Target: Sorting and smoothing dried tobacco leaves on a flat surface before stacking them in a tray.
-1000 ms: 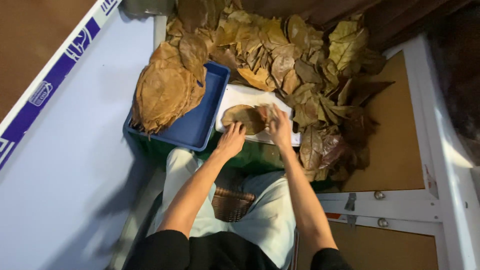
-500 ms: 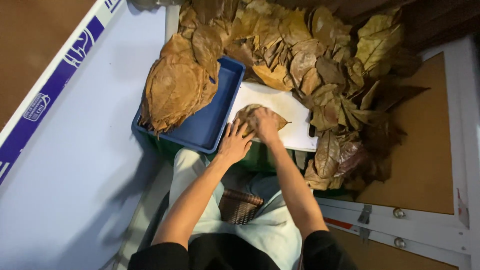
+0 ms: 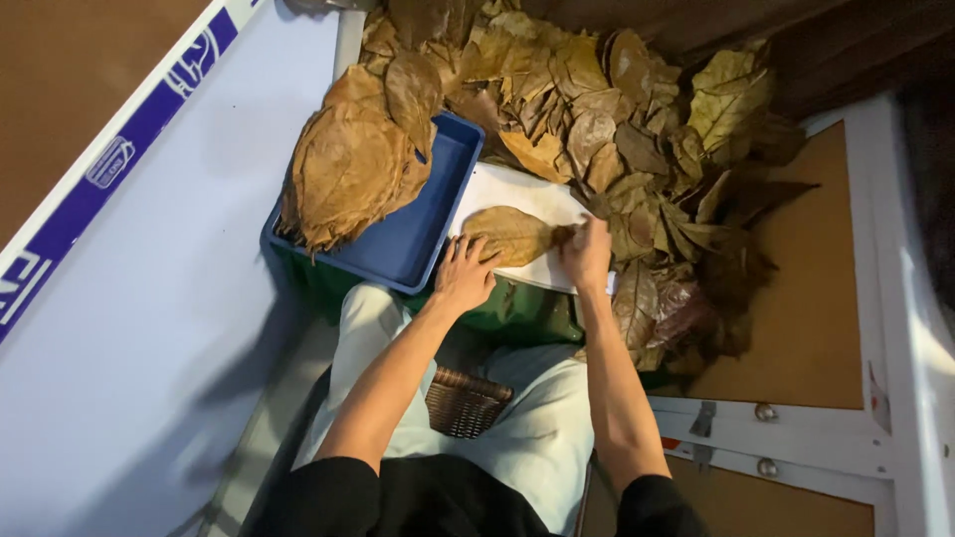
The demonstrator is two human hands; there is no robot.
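Hands, as I see: left hand lies flat and open on dried leaf, right hand pinching its stem end.

The person wears a black top with short sleeves that end above the elbows. Both arms are bare from there down to the hands. The legs are covered by light, pale grey-blue trousers made of soft cloth with a few folds. The left hand and the right hand are bare, with no gloves, rings or watch showing. The fingers are bare too, and the nails are too small to see well.
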